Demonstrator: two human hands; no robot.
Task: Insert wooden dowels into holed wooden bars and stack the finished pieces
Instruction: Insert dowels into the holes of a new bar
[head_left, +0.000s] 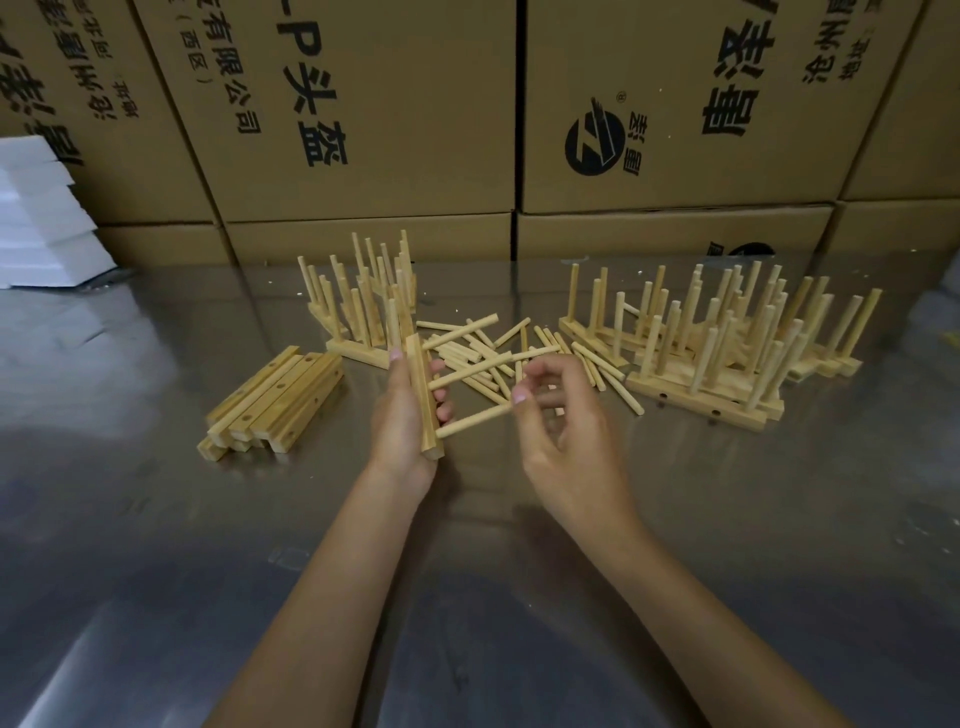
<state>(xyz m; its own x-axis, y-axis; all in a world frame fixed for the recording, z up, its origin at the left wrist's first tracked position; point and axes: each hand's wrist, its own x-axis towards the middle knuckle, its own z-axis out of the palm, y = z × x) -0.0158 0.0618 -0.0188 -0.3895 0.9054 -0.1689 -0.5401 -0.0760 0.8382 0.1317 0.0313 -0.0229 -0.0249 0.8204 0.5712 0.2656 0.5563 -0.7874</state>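
A shiny metal table (156, 545) runs back to stacked cardboard boxes (363, 104), white foam blocks (41, 218) at far left. Empty holed bars (270, 405) lie left; the left hand (402, 415) grips a bar (423, 400) upright; the right hand (561, 415) pinches its lowest dowel (472, 420). Finished pieces (727, 338) crowd the right; the near table lies bare.

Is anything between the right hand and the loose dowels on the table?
Nothing visible blocks it. The right hand hovers just in front of the loose dowels, pinching the lowest dowel already in the bar that the left hand grips.
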